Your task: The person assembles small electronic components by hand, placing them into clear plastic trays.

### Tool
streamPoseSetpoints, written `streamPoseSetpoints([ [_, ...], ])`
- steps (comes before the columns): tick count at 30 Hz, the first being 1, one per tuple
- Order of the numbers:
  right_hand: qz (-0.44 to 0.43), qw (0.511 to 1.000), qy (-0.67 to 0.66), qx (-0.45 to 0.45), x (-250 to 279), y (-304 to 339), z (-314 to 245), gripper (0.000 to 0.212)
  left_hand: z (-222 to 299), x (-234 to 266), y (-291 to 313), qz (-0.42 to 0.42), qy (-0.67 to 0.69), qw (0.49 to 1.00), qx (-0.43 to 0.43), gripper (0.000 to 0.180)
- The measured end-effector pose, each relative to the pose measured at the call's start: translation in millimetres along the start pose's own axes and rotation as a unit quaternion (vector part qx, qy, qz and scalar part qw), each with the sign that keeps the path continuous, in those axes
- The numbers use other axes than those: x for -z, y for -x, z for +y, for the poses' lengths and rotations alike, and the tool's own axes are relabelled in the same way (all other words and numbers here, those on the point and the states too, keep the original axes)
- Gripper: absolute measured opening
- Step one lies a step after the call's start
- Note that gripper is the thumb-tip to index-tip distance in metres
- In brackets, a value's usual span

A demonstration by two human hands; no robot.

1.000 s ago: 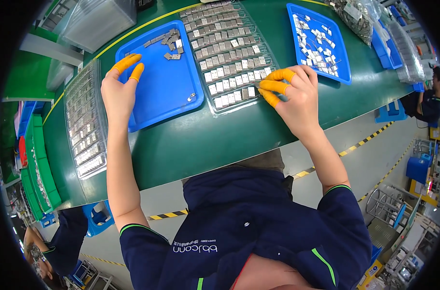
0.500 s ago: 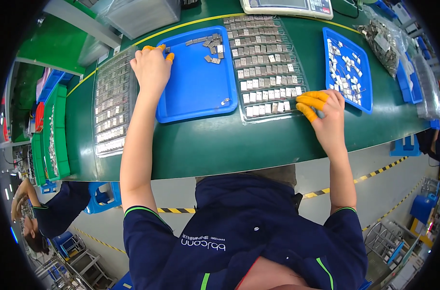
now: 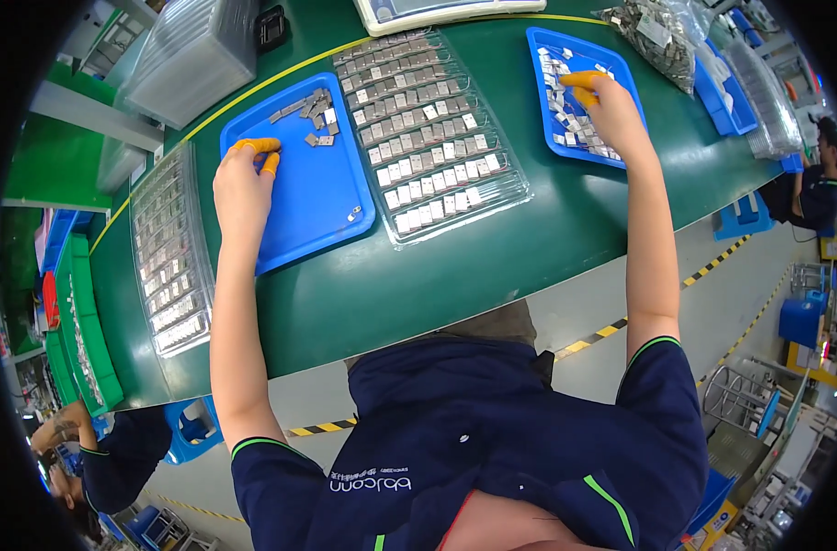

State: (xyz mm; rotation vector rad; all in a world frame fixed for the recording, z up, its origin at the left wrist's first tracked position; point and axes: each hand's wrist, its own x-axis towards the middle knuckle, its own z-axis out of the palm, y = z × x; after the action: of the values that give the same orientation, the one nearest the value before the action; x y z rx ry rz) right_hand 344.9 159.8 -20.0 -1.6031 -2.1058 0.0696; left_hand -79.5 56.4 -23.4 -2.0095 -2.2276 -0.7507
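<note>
My left hand [image 3: 242, 185], in orange finger cots, reaches over the left side of a blue tray [image 3: 317, 213]. Its fingers are curled in toward the thumb, and whatever lies between them is hidden. Small grey metal connector shells [image 3: 317, 108] are grouped at that tray's far end. My right hand [image 3: 613, 112] has its cot-covered fingers stretched over a second blue tray [image 3: 632, 77], with a gap between finger and thumb. White connector pieces [image 3: 565, 119] lie loose beneath and around those fingertips. Between the trays, a clear plastic blister tray [image 3: 515, 188] holds rows of metal connectors [image 3: 418, 147].
Another filled blister tray [image 3: 170, 257] lies at the left, near green bins [image 3: 92, 321]. Behind are a clear plastic box [image 3: 193, 64] and a white device [image 3: 446, 11]. A bag of parts [image 3: 653, 41] sits at the far right. Two other people are at the sides.
My right hand has left the near right corner of the middle blister tray and moved right, over the white pieces. My left hand stays by its tray's left side. The whole view has turned.
</note>
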Motion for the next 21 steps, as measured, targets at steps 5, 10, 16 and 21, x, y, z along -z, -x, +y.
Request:
streamPoseSetpoints([
  [5,-0.075,0.996,0.006,-0.052,2,1,-37,0.028,-5,-6,1,-0.003,0.033,0.998,0.053,0.016],
  [10,-0.010,0.998,-0.051,0.022,3,8,-18,0.024,-14,-9,1,-0.015,0.130,0.991,0.028,0.020],
  [16,-0.050,0.996,0.029,-0.062,3,12,-43,0.020,8,5,3,-0.076,0.387,0.906,0.156,0.024],
  [21,0.048,0.997,-0.016,-0.058,4,12,-32,0.018,23,14,10,-0.119,0.547,0.790,0.250,0.027],
])
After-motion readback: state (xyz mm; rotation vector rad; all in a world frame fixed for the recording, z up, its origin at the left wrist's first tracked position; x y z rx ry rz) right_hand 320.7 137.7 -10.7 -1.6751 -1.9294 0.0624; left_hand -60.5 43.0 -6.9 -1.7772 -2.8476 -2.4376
